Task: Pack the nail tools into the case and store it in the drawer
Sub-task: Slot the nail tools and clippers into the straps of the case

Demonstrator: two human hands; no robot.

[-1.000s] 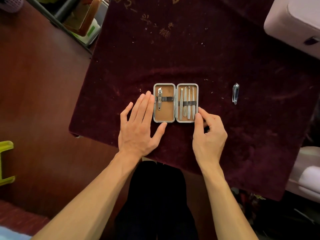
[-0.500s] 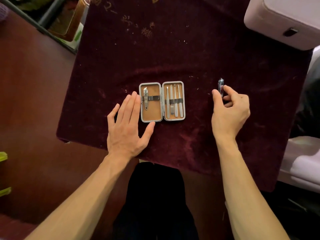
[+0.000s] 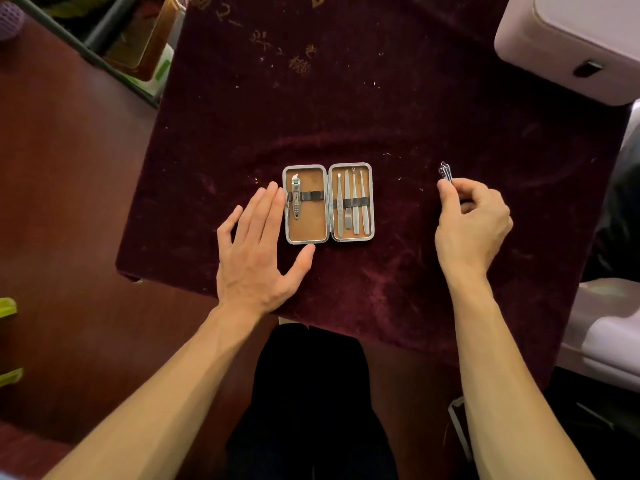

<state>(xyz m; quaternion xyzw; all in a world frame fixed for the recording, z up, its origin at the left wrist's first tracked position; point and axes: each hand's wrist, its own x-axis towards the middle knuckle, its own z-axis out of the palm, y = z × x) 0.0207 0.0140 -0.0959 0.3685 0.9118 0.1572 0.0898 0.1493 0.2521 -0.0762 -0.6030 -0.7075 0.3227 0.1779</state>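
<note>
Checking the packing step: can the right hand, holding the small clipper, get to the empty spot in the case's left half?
Probably yes. The right hand pinches the small clipper; the case lies open, the left hand only flanking it.

Showing a deep burgundy velvet tablecloth [image 3: 398, 109] with faint gold embroidered characters [image 3: 298, 62]. Lying open, a grey-rimmed manicure case [image 3: 328, 203] lined in tan, dark elastic bands [image 3: 311, 195] crossing silver tools [image 3: 353, 206]. Glinting silver, a small nail clipper [image 3: 446, 172]. Standing reddish-brown, the floor [image 3: 62, 188]; pale pinkish-white, a box [image 3: 571, 39].
</note>
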